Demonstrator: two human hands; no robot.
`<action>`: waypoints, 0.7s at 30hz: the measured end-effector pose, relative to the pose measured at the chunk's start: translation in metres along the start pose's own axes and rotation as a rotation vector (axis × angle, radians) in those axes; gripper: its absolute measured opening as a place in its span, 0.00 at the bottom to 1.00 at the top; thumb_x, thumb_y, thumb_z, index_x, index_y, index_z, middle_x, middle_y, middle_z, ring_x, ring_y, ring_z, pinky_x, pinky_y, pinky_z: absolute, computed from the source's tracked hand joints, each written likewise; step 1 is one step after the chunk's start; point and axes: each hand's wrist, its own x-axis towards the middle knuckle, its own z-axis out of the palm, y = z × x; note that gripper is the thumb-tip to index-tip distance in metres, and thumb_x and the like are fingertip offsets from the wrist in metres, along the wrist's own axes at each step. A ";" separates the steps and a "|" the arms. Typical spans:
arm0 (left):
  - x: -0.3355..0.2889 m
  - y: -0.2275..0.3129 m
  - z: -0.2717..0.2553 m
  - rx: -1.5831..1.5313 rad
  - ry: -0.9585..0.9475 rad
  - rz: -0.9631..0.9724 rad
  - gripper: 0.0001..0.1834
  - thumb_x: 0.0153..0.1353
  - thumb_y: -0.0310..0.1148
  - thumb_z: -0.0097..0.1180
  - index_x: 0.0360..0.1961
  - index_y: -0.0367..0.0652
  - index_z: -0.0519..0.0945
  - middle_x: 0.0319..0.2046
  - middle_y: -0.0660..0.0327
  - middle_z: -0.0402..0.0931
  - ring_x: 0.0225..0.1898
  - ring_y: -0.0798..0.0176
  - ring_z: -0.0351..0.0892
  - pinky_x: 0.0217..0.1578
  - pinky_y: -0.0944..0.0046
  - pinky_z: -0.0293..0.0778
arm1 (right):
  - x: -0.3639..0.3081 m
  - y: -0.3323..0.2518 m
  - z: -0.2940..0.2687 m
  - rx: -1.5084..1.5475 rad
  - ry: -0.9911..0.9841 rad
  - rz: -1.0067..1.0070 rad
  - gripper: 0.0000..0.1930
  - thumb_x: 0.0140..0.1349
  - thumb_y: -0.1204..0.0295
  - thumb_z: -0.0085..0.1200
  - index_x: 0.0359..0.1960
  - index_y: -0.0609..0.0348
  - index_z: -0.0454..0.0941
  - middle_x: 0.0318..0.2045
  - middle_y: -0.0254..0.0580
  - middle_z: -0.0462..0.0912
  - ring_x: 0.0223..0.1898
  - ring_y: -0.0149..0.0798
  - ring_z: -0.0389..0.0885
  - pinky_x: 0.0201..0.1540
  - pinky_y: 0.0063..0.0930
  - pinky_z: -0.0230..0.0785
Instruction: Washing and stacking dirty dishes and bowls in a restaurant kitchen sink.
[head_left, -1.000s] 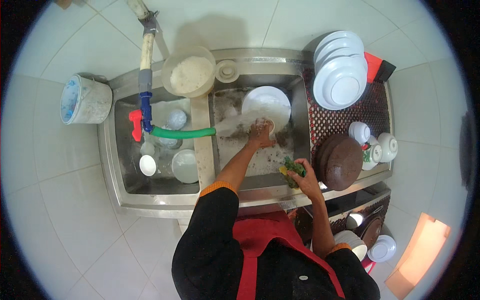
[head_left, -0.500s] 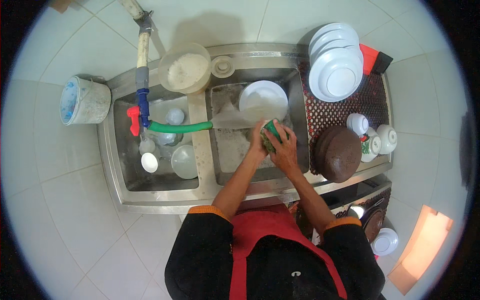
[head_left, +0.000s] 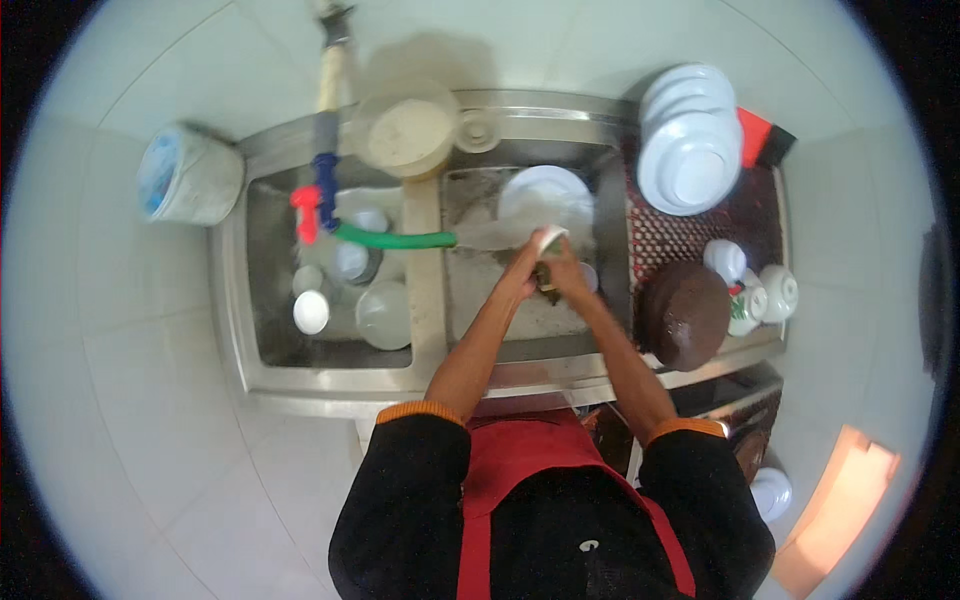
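Over the right basin (head_left: 480, 315), my two hands are together around a small white-rimmed cup (head_left: 550, 236). My left hand (head_left: 524, 270) closes on its left side. My right hand (head_left: 568, 272), smeared by motion, is pressed against it from the right. A dark greenish-brown patch (head_left: 547, 288) shows just below the fingers; what it is I cannot make out. Just beyond the hands, a white plate (head_left: 545, 195) lies in the basin. Water sprays toward it from a green hose (head_left: 400, 240). A pale round dish (head_left: 589, 276) is partly hidden behind my right hand.
The left basin holds several cups and a translucent bowl (head_left: 384, 315). A tub of whitish liquid (head_left: 410, 135) stands on the divider's far end. At right are stacked white plates (head_left: 690, 165), a brown stone-like bowl (head_left: 685, 315) and small bowls (head_left: 778, 293). A bucket (head_left: 195, 178) stands far left.
The whole view has shifted slightly. The cup in my hands has turned: its green side faced up before, its white rim shows now. The pale dish beside my right hand has come into sight.
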 end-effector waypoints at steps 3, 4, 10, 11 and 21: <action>-0.016 0.023 -0.006 0.597 0.189 0.162 0.35 0.52 0.57 0.59 0.51 0.39 0.72 0.48 0.51 0.74 0.49 0.54 0.75 0.49 0.55 0.71 | 0.008 -0.010 -0.025 0.163 -0.386 0.269 0.23 0.60 0.62 0.51 0.53 0.65 0.69 0.41 0.44 0.79 0.41 0.37 0.78 0.43 0.31 0.69; -0.029 0.031 -0.010 1.057 0.361 0.334 0.38 0.49 0.57 0.62 0.51 0.37 0.72 0.47 0.49 0.74 0.48 0.51 0.75 0.49 0.54 0.71 | 0.002 -0.016 -0.035 -0.007 -0.409 0.183 0.21 0.60 0.63 0.51 0.52 0.63 0.71 0.37 0.40 0.80 0.38 0.34 0.78 0.41 0.29 0.69; -0.182 0.085 -0.065 1.149 0.624 0.479 0.44 0.39 0.53 0.70 0.52 0.33 0.70 0.43 0.44 0.76 0.46 0.45 0.77 0.47 0.54 0.73 | -0.011 -0.133 -0.059 -0.180 -0.150 -0.258 0.19 0.60 0.65 0.53 0.48 0.66 0.72 0.35 0.42 0.79 0.38 0.34 0.76 0.42 0.29 0.69; -0.204 0.104 -0.086 1.218 0.816 0.521 0.41 0.39 0.52 0.70 0.49 0.34 0.72 0.40 0.44 0.77 0.44 0.44 0.78 0.45 0.55 0.74 | -0.008 -0.159 -0.053 -0.100 -0.134 -0.358 0.19 0.61 0.64 0.53 0.48 0.67 0.71 0.35 0.43 0.79 0.37 0.34 0.76 0.41 0.29 0.69; -0.193 0.133 -0.348 1.319 1.382 0.150 0.38 0.40 0.52 0.69 0.49 0.39 0.73 0.50 0.42 0.71 0.52 0.46 0.72 0.50 0.49 0.70 | 0.144 -0.271 0.106 -0.888 -0.519 -1.058 0.18 0.57 0.67 0.54 0.47 0.60 0.68 0.41 0.59 0.78 0.42 0.58 0.77 0.44 0.43 0.69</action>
